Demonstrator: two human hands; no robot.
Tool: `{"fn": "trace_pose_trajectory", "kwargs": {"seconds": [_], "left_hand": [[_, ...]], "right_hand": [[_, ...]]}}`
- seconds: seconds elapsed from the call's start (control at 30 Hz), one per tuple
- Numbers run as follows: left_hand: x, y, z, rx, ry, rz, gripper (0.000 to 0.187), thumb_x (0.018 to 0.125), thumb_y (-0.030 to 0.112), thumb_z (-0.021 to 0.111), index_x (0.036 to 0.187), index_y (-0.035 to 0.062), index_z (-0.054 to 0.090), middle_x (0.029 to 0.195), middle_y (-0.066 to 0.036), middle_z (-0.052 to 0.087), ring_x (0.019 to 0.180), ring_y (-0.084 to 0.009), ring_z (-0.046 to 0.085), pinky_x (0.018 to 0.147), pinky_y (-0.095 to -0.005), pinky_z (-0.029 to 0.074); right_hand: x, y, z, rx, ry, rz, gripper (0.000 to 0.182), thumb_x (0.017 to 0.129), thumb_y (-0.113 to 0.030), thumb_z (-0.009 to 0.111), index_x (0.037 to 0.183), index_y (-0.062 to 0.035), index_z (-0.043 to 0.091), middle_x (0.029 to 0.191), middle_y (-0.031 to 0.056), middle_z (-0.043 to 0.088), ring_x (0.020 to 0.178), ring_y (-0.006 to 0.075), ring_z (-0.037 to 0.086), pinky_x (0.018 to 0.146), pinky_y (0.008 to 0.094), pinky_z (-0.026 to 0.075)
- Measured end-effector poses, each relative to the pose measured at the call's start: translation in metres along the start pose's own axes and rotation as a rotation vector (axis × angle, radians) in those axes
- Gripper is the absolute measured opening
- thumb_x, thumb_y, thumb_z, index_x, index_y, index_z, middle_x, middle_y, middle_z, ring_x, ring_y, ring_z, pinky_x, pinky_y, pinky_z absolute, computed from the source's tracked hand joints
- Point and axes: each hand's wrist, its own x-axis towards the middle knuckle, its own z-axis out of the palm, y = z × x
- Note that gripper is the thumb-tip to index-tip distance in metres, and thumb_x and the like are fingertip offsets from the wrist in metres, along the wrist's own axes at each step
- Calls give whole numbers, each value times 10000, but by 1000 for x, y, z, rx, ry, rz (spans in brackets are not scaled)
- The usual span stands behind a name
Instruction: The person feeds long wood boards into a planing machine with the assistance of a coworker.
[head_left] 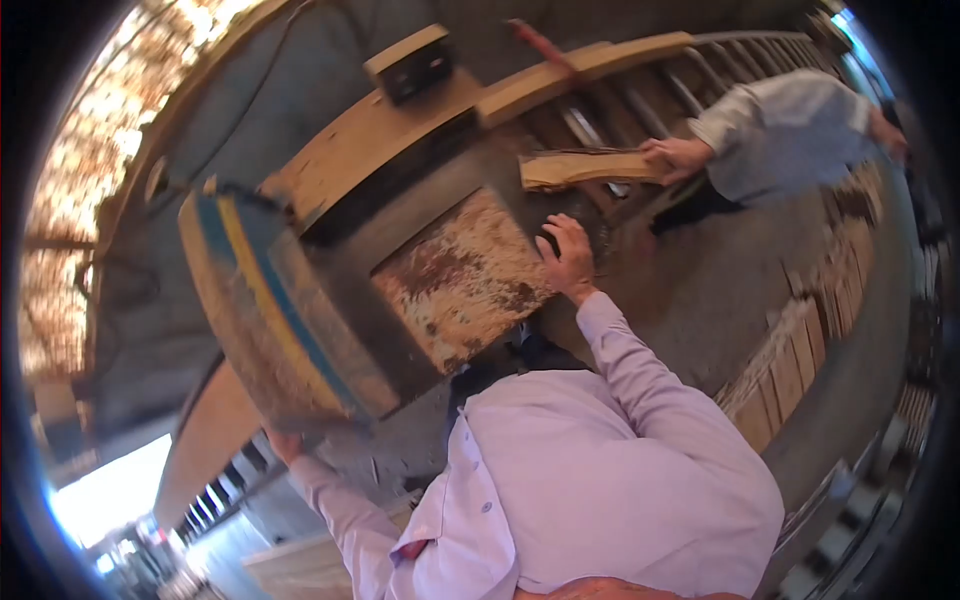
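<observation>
My right hand (568, 255) is at the right edge of the machine table (440, 225), fingers apart and curved, with nothing in it. Sawdust (465, 275) covers a rectangular area of the machine just left of that hand. At the lower left, my left hand (284, 443) is by the bottom end of a large rounded machine housing (270, 310) with blue and yellow stripes; its fingers are mostly hidden. Beyond my right hand, a co-worker's hand (680, 160) holds a rough-edged wood piece (590, 169) that extends toward the machine.
A roller conveyor (690, 85) runs from the machine to the upper right, with a long board (600, 70) along its far side. The co-worker (790, 135) stands at the right. Stacked wood pieces (785, 375) lie at the lower right.
</observation>
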Motion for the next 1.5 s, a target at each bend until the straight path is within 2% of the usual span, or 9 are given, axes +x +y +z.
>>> {"fn": "trace_pose_trajectory", "kwargs": {"seconds": [0.07, 0.13, 0.23, 0.47, 0.77, 0.97, 1.07, 1.23, 1.5], "left_hand": [[14, 12, 15, -406, -9, -127, 466, 953, 232, 601, 1360, 9, 558, 1346, -142, 605, 1248, -309, 560, 1067, -436, 447], [3, 30, 13, 54, -22, 171, 529, 895, 234, 676, 1355, -1, 560, 1352, -154, 603, 1235, -306, 569, 1053, -424, 452], [18, 10, 13, 108, 158, 55, 643, 785, 199, 762, 1362, 3, 557, 1309, -174, 623, 1134, -318, 625, 980, -422, 489], [0, 38, 65, -193, 320, -307, 552, 832, 218, 713, 1329, 16, 583, 1294, -161, 635, 1130, -312, 625, 984, -427, 490], [-24, 49, 79, -276, 272, -413, 448, 892, 244, 651, 1286, 33, 616, 1273, -144, 652, 1125, -305, 624, 990, -435, 493], [-41, 29, 14, 950, -93, -39, 391, 932, 261, 610, 1258, 45, 638, 1260, -133, 663, 1122, -300, 623, 993, -439, 494], [0, 35, 71, 737, -41, 85, 390, 934, 256, 607, 1265, 50, 632, 1251, -131, 664, 1118, -302, 625, 984, -443, 496], [32, 85, 219, 497, -72, 90, 389, 937, 248, 602, 1277, 57, 620, 1235, -128, 665, 1110, -305, 627, 968, -448, 500], [34, 93, 238, 420, -124, 47, 390, 942, 235, 595, 1295, 70, 602, 1210, -122, 668, 1098, -309, 631, 942, -457, 506]], "right_hand": [[-3, 1, 7, 19, 19, 63, 281, 911, -241, 687, 1116, -48, 668, 1249, 144, 640, 1265, 344, 536, 1092, 460, 407], [0, 0, 4, -33, 41, 39, 262, 905, -218, 697, 1101, -47, 668, 1235, 146, 642, 1234, 344, 555, 1074, 453, 419], [5, -9, 0, -48, 4, 65, 279, 901, -244, 704, 1103, -55, 667, 1242, 139, 632, 1230, 341, 548, 1077, 453, 410], [12, -15, -1, -51, -45, 94, 341, 887, -296, 727, 1120, -58, 657, 1273, 118, 599, 1250, 326, 516, 1085, 447, 397], [12, -23, -2, -68, -60, 97, 336, 895, -289, 721, 1119, -47, 655, 1266, 116, 598, 1228, 326, 523, 1062, 438, 414], [12, -19, 7, -27, 23, 3, 312, 822, -237, 759, 1060, -62, 657, 1204, 143, 618, 1159, 341, 559, 1007, 455, 451], [10, -22, -2, 56, 130, -21, 265, 769, -147, 756, 1017, -92, 681, 1118, 133, 651, 1083, 336, 599, 953, 449, 487], [-5, 1, -14, 24, 57, 86, 315, 890, -308, 698, 1089, -73, 634, 1245, 118, 584, 1240, 317, 512, 1091, 449, 403], [-3, 0, -24, 7, 101, 67, 316, 863, -313, 717, 1052, -69, 648, 1187, 113, 608, 1211, 319, 537, 1072, 452, 419]]}}
